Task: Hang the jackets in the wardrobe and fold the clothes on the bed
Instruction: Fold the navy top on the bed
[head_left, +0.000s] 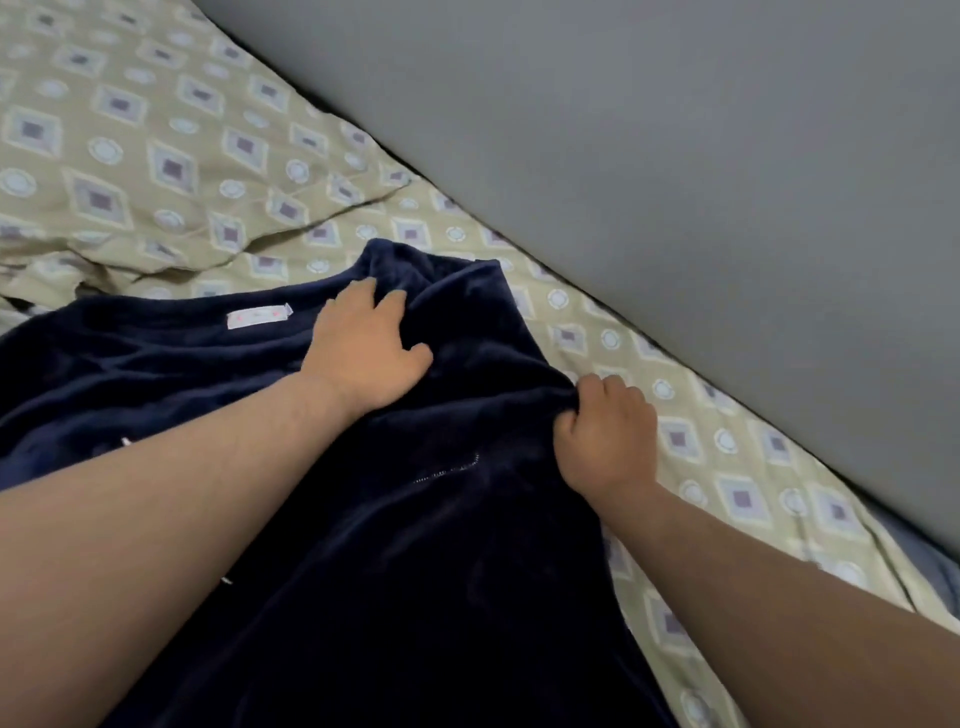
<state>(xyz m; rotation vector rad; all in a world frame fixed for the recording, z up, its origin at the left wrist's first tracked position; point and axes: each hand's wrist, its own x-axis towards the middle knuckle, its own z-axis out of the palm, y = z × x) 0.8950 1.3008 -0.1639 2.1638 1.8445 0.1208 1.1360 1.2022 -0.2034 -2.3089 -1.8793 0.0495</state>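
Observation:
A dark navy fleece garment (395, 545) lies spread across the bed, with a white label (258, 316) showing near its upper edge. My left hand (363, 348) rests flat on the garment near its top, fingers spread and pressing into the fabric. At the garment's right edge my right hand (605, 431) is closed around a bunched fold of the cloth. A zip line shows faintly between my two hands.
The bed sheet (171, 156) is beige with a diamond and circle pattern, rumpled at the left. A grey wall (675, 130) runs along the bed's far right side. A strip of blue fabric (930, 566) shows at the right edge.

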